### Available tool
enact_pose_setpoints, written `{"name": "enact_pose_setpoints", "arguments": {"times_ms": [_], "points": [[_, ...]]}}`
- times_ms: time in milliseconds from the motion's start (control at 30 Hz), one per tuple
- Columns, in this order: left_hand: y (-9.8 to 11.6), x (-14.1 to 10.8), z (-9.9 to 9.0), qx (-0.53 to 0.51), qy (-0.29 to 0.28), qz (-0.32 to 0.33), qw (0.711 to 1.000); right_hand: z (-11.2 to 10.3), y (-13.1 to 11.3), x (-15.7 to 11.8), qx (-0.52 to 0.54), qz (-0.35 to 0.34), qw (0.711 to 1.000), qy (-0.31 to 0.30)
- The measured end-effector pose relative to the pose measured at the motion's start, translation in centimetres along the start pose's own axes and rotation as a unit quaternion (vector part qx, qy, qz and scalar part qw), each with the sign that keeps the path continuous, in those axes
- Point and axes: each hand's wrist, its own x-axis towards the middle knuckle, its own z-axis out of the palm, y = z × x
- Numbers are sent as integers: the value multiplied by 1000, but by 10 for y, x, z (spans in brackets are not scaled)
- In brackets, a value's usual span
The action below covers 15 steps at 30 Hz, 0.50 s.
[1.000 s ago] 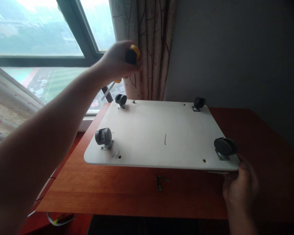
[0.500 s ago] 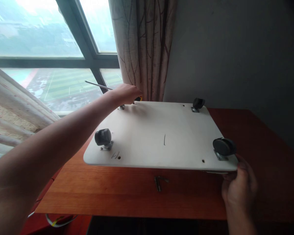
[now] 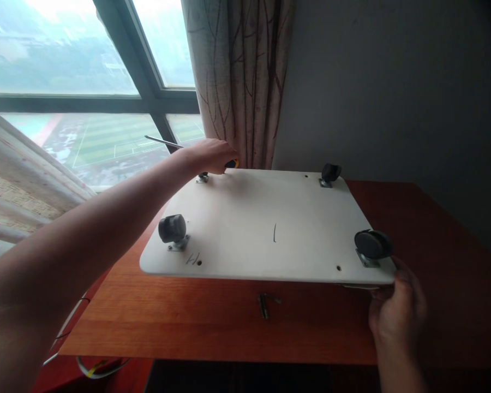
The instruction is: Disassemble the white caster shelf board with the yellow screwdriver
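Observation:
A white board (image 3: 253,218) with a caster wheel near each corner lies on the wooden table, wheels up. My left hand (image 3: 215,155) is over its far left corner, closed round a screwdriver (image 3: 163,142); the shaft points left toward the window and the black and yellow handle end shows past my fingers. Partly behind that hand is the far left caster (image 3: 202,177). My right hand (image 3: 399,305) grips the near right corner of the board, thumb on the edge, beside the near right caster (image 3: 373,245). Dark holes and pen marks show on the board's face.
Several small metal pieces (image 3: 264,304), perhaps screws, lie on the table (image 3: 213,327) in front of the board. Beyond the far edge hang a patterned curtain (image 3: 245,82) and a grey wall (image 3: 372,98). A cable (image 3: 100,374) loops below the table at the left.
The left hand has shifted very slightly, with the screwdriver still in it. The right hand and the board's right end have moved slightly to the left.

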Motion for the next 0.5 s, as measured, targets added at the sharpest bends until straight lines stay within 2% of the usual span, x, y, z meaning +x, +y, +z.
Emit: {"name": "enact_pose_setpoints", "arguments": {"times_ms": [167, 300, 400, 500], "points": [[2, -11, -17, -12, 22, -24, 999, 1, -1, -1, 1, 18, 1000, 0], [11, -39, -39, -49, 86, -40, 994, -1, 0, -1, -6, 8, 1000, -7], [31, -72, -53, -89, 124, -38, 988, -1, 0, -3, -15, -8, 1000, -17], [62, -110, -59, -152, 157, -11, 976, 0, -1, -5, -18, -19, 999, -34]]}}
